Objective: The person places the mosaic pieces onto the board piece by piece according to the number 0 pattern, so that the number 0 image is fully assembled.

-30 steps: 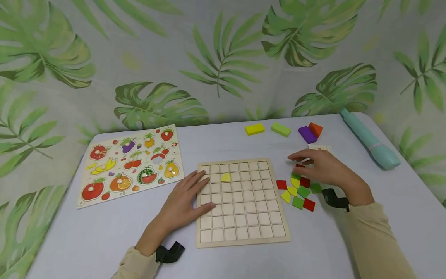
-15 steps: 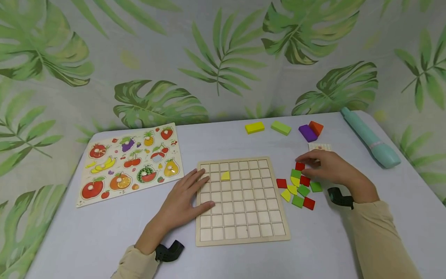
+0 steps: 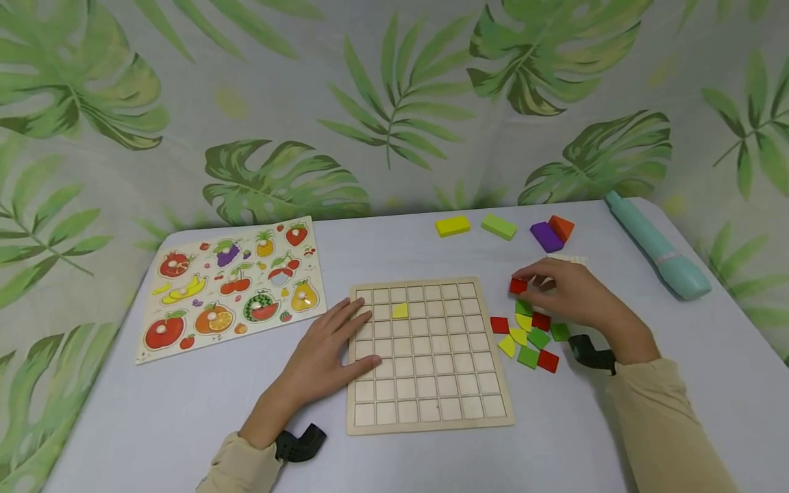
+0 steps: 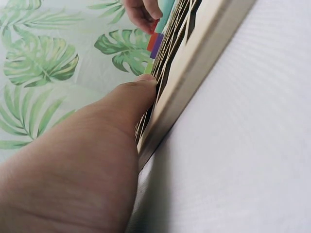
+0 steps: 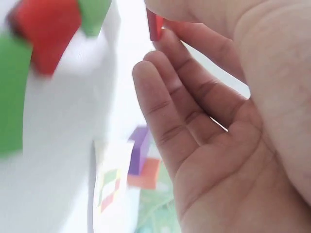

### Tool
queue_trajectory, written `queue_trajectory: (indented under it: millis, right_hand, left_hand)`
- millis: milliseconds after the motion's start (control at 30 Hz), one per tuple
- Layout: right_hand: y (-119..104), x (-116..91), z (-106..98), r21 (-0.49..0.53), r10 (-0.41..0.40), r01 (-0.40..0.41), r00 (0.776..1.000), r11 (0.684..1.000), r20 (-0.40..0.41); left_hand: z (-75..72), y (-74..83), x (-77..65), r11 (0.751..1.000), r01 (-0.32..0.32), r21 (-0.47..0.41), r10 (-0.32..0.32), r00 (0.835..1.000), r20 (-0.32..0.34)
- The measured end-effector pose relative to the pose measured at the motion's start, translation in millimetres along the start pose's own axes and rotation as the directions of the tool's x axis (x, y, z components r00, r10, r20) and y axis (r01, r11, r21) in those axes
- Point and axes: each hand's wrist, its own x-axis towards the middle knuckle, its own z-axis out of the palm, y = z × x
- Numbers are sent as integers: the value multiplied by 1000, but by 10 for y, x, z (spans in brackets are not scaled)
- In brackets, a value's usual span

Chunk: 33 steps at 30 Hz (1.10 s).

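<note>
Holding a red tile (image 3: 518, 286)

Our right hand (image 3: 564, 293) pinches it near the loose tiles (image 3: 539, 338), likely for precise control; our left hand (image 3: 323, 349) lies spread over the left edge of the wooden board (image 3: 443, 365), seemingly steadying it.

1 red tile (image 3: 516, 285) is pinched near a flat wooden 7-by-7 grid board (image 3: 440, 345).

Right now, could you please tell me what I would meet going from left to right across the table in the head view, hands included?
Fruit puzzle, left hand, gridded board, red tile pinched by the right hand, then that hand itself, teal object.
</note>
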Motion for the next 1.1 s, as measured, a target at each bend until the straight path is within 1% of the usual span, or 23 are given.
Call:
queue_trajectory:
  millis: [267, 500, 600, 700, 867, 1000, 1100]
  right_hand:
    - [-262, 80, 110, 18, -75, 75, 997, 997, -30]
    - [-393, 220, 219, 25, -140, 140, 990, 990, -1]
    - [-504, 272, 235, 38, -172, 172, 985, 984, 3]
    - [-597, 321, 268, 59, -195, 194, 981, 979, 18]
    - [-720, 388, 404, 87, -189, 185, 981, 979, 36]
    - [-795, 414, 559, 134, -175, 167, 983, 977, 56]
    - [-851, 436, 644, 140, -178, 168, 982, 976, 60]
  left_hand:
    - [8, -11, -1, 1000, 0, -14, 0, 1000, -5]
    - [23, -13, -5, 1000, 3, -21, -4, 1000, -2]
    - [15, -11, -9, 1000, 0, -24, 0, 1000, -4]
    - [39, -15, -4, 1000, -1, -22, 1, 1000, -3]
    - [62, -20, -6, 1000, 3, -19, -3, 1000, -3]
    - [48, -9, -7, 1000, 4, -16, -4, 1000, -9]
    - [32, 0, -1, 1000, 6, -15, -6, 1000, -6]
